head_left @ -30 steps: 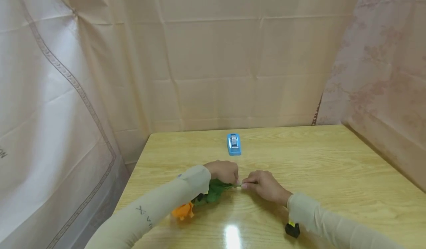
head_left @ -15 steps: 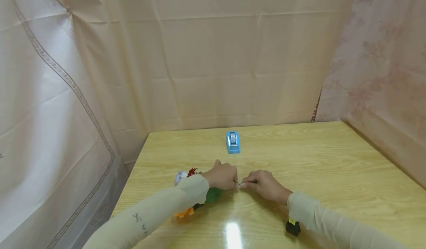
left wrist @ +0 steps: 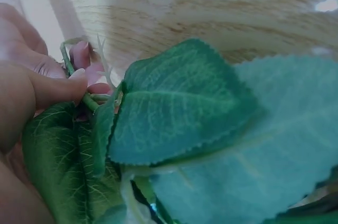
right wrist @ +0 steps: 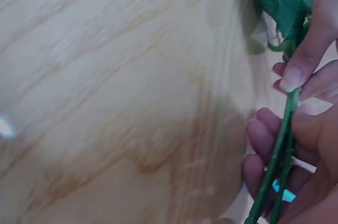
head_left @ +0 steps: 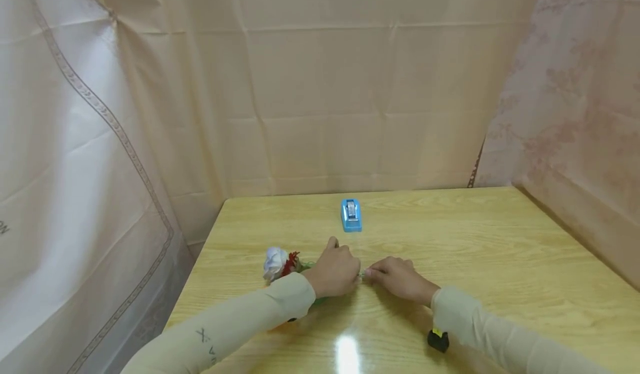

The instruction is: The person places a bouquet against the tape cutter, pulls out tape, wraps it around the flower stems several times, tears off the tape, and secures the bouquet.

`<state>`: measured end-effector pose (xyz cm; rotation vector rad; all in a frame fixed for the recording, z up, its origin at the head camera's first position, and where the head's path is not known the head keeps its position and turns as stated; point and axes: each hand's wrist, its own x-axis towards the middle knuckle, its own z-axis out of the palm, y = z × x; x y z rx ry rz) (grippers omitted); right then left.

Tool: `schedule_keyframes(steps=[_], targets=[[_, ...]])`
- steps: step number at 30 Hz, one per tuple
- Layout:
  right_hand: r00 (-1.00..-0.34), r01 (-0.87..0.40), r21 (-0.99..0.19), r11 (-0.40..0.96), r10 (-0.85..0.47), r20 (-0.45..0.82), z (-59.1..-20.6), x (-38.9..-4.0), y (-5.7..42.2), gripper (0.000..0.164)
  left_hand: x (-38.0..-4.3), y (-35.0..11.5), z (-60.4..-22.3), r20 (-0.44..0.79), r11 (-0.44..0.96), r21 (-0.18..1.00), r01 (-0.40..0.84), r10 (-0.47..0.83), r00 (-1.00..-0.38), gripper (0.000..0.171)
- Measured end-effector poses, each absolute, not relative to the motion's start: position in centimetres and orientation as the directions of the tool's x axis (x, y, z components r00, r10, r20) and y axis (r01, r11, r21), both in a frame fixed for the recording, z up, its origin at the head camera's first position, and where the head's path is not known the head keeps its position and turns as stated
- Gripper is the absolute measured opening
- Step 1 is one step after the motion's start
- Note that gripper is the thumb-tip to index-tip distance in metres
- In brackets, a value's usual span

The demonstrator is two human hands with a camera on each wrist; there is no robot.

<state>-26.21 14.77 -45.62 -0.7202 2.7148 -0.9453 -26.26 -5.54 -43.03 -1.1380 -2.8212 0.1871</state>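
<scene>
My left hand [head_left: 334,273] grips a bunch of artificial flowers by the stems, just below the leaves. Past that wrist show a white flower [head_left: 275,263] and a smaller red one [head_left: 290,264]; the sleeve hides most of the bunch. Large green leaves [left wrist: 179,108] fill much of the left wrist view. Close on the right, my right hand [head_left: 400,279] holds the stem ends between thumb and fingers. In the right wrist view the green stems [right wrist: 285,129] run from the left thumb down across the right fingers. Whether tape is wound on them I cannot tell.
A blue tape dispenser [head_left: 351,215] stands on the wooden table [head_left: 450,224] beyond the hands. Beige curtains [head_left: 320,96] hang behind the table and at both sides. A small black device [head_left: 438,340] hangs under the right wrist.
My left hand has turned, rolling the bunch. White and red flowers have come out above the sleeve, while the orange flower and green leaves have mostly gone behind it. The right hand stays near the same spot.
</scene>
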Motion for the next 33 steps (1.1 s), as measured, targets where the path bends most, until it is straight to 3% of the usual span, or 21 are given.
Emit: schedule_keyframes(steps=[7, 9, 13, 16, 19, 27, 33], targets=[[-0.859, -0.344, -0.653, 0.675, -0.507, -0.072, -44.8, -26.1, 14.5, 0.022, -26.0, -5.3, -43.2, 0.051, 0.710, -0.190, 0.678, 0.697, -0.715, 0.041], [-0.860, -0.350, -0.650, 0.674, -0.506, -0.061, -44.7, -26.0, 14.6, 0.020, -26.1, -5.2, -43.1, 0.036, 0.714, -0.147, 0.684, 0.695, -0.718, 0.037], [-0.868, -0.383, -0.630, 0.675, -0.497, -0.004, -44.7, -25.9, 14.7, 0.017, -27.0, -5.3, -42.7, -0.061, 0.736, 0.114, 0.668, 0.676, -0.735, 0.031], [-0.869, -0.412, -0.618, 0.670, -0.493, 0.045, -44.8, -25.9, 14.8, 0.015, -28.0, -5.6, -42.3, -0.157, 0.736, 0.325, 0.594, 0.662, -0.733, 0.041], [-0.867, -0.432, -0.611, 0.663, -0.491, 0.080, -44.9, -25.9, 14.9, 0.014, -28.7, -5.9, -41.8, -0.225, 0.731, 0.429, 0.531, 0.656, -0.720, 0.048], [-0.873, -0.432, -0.639, 0.637, -0.472, 0.120, -45.4, -25.8, 14.8, 0.012, -29.4, -5.8, -41.1, -0.363, 0.734, 0.538, 0.414, 0.645, -0.673, 0.037], [-0.877, -0.422, -0.661, 0.620, -0.463, 0.127, -45.5, -25.9, 15.0, 0.013, -29.1, -5.7, -40.9, -0.313, 0.756, 0.484, 0.442, 0.620, -0.719, 0.030]])
